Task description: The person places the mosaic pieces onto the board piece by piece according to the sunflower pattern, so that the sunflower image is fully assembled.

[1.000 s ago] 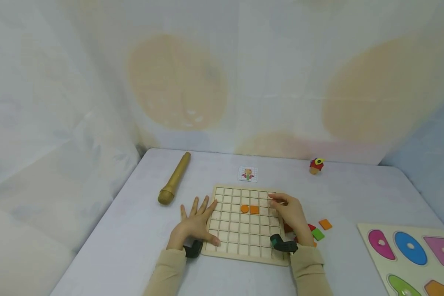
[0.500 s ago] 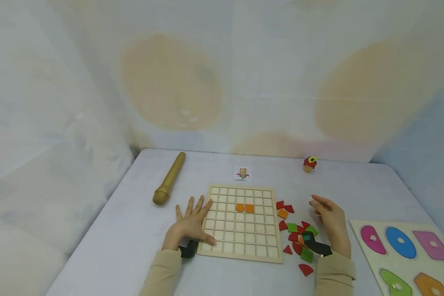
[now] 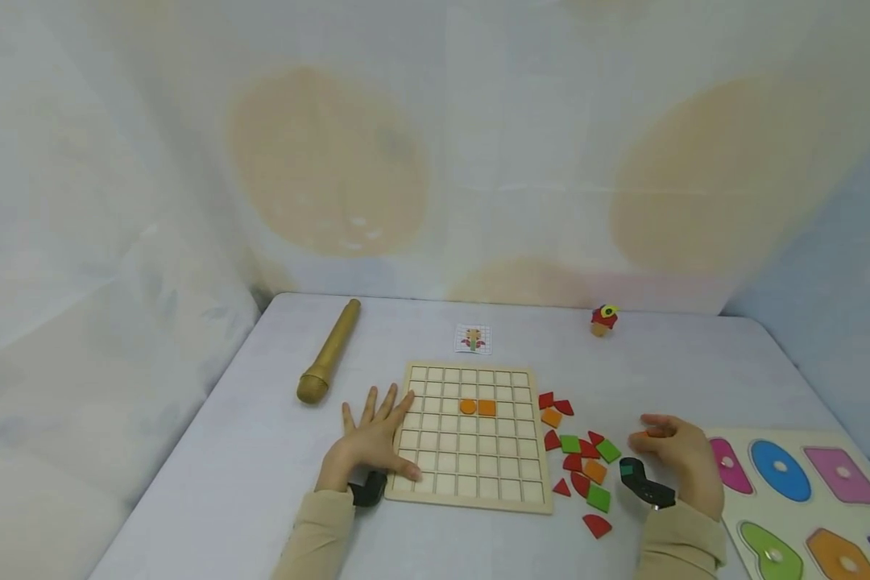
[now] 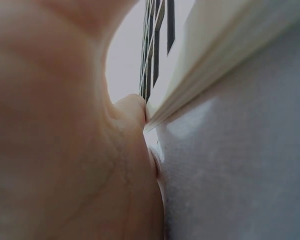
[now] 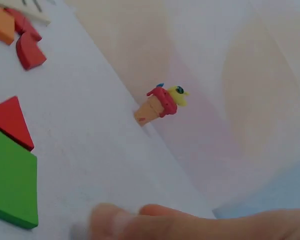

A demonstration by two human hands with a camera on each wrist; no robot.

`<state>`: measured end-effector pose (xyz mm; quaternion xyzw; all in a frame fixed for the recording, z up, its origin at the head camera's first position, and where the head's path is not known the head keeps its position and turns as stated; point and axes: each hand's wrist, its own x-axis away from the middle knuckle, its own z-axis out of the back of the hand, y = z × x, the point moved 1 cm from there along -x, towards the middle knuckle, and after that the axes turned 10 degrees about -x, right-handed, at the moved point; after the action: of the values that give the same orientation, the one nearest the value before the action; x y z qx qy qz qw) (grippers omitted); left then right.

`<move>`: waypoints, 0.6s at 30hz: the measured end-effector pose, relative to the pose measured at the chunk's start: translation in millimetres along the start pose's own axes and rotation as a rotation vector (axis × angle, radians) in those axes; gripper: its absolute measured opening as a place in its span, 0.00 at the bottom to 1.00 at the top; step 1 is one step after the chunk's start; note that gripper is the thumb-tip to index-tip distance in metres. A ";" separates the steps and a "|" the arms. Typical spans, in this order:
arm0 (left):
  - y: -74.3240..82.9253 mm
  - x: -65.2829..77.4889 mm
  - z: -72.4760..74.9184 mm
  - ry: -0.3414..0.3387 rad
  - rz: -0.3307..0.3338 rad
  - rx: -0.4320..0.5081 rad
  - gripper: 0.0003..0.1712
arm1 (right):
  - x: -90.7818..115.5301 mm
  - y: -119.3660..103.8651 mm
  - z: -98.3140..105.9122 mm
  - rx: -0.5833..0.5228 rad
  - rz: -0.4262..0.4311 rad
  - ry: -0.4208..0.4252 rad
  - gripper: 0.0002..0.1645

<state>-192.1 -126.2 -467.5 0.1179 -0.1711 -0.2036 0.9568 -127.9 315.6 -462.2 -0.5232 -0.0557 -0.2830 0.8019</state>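
Observation:
My left hand (image 3: 368,447) lies with fingers spread at the left edge of a wooden grid board (image 3: 471,491), thumb and index fingertip overlapping its frame. The left wrist view shows the palm close up beside the board's edge (image 4: 200,75). On the board sit an orange round tile (image 3: 467,407) and an orange square tile (image 3: 486,408), side by side. My right hand (image 3: 677,455) is right of the loose tiles, thumb and fingers pinching an orange tile (image 3: 647,435), mostly hidden by the fingers. Blurred fingers (image 5: 160,222) show low in the right wrist view.
Several red, green and orange tiles (image 3: 573,462) lie scattered right of the board. A patterned card (image 3: 473,339), a gold toy microphone (image 3: 329,354) and a small ice-cream-cone figure (image 3: 604,321) stand or lie farther back. A shape-puzzle board (image 3: 790,524) lies at right.
My right hand has left the grid board and moved right, then nearer me. The orange tile at the pile's right side is gone from the table. My left hand stays put.

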 end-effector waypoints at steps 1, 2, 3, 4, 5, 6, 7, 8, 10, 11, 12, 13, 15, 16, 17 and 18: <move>-0.1 0.0 -0.2 0.001 0.000 0.003 0.74 | 0.2 -0.4 -0.5 0.029 0.011 -0.014 0.39; -0.2 -0.1 -0.4 0.002 -0.001 0.006 0.74 | 0.2 -1.0 -1.1 0.062 0.026 -0.022 0.38; -0.2 -0.2 -0.4 0.003 -0.001 0.009 0.74 | 0.1 -1.3 -2.0 0.090 0.047 -0.026 0.37; -0.2 -0.4 -0.3 0.003 0.000 0.010 0.74 | 0.5 -1.9 -3.4 0.109 0.061 -0.025 0.35; -0.3 -0.6 -0.2 0.002 0.002 0.010 0.74 | 0.9 -2.9 -5.0 0.123 0.078 -0.019 0.33; -0.3 -0.8 0.0 0.001 0.003 0.010 0.74 | 0.9 -4.0 -6.8 0.132 0.097 -0.011 0.32; -0.4 -1.2 0.1 0.001 0.005 0.011 0.74 | 0.9 -5.3 -8.9 0.139 0.119 -0.005 0.31; -0.6 -1.5 0.1 0.001 0.007 0.011 0.74 | 0.6 -6.6 -11.6 0.144 0.139 0.000 0.30; -1.2 -2.1 0.0 -0.001 0.011 0.006 0.74 | -0.7 -10.5 -17.8 0.152 0.169 0.003 0.29; -1.4 -2.3 -0.2 -0.002 0.012 0.004 0.74 | -1.8 -12.8 -21.1 0.159 0.191 0.002 0.28; -1.6 -2.4 -0.3 -0.003 0.014 0.004 0.74 | -3.0 -15.1 -24.5 0.161 0.203 -0.002 0.28; -1.8 -2.4 -0.4 -0.005 0.014 0.002 0.74 | -3.9 -17.3 -28.0 0.168 0.212 -0.003 0.28; -2.0 -2.4 -0.8 -0.008 0.012 0.001 0.74 | -5.4 -21.4 -34.5 0.181 0.226 -0.003 0.28; -2.0 -2.5 -1.0 -0.009 0.010 0.000 0.74 | -5.8 -23.3 -37.0 0.190 0.241 0.004 0.27; -2.0 -2.5 -1.2 -0.008 0.008 0.001 0.74 | -6.1 -24.9 -39.4 0.194 0.251 0.010 0.26; -2.0 -2.7 -1.4 -0.008 0.006 0.000 0.75 | -6.3 -26.2 -41.5 0.193 0.256 0.015 0.26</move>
<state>-194.6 -126.6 -470.2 0.1163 -0.1753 -0.2013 0.9567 -155.1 274.2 -462.0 -0.4443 -0.0096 -0.1755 0.8785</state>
